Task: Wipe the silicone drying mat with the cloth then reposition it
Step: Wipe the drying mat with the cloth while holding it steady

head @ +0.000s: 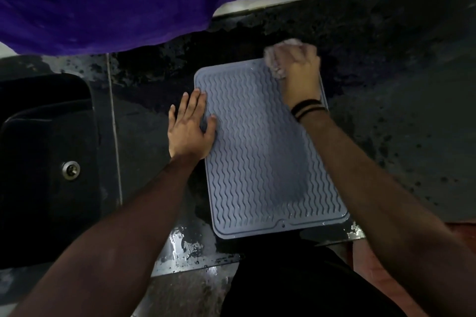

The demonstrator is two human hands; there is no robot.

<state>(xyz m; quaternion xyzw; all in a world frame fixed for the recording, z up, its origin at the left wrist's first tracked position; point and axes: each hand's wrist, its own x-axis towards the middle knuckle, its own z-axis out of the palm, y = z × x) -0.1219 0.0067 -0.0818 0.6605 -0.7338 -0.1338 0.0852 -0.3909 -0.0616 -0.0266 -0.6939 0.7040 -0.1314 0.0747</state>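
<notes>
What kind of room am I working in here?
Most likely a kitchen: a dark sink with a metal drain sits in a dark stone counter, and a ridged silicone drying mat lies beside it.

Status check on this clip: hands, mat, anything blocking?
Right hand shut on cloth, at mat's far right corner. Left hand open, flat, pinning left edge of mat. Mat flat on counter. Nothing in the way.
</notes>
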